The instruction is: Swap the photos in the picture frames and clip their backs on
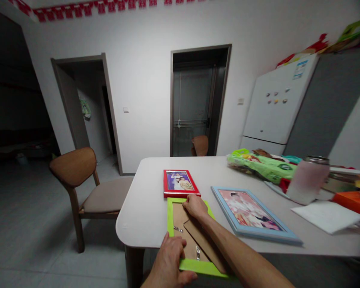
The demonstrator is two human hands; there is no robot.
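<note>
A lime-green picture frame lies face down on the white table, its brown cardboard backing facing up with small metal clips and a hinged stand. My left hand grips the frame's near left corner. My right hand rests on the far edge of the frame, fingers over the backing. Just beyond it lies a red frame holding a photo. A light-blue frame with a photo lies to the right of my right forearm.
A green snack bag, a pale pink flask, white paper and an orange box crowd the table's right side. A wooden chair stands left of the table, and a white refrigerator stands behind it.
</note>
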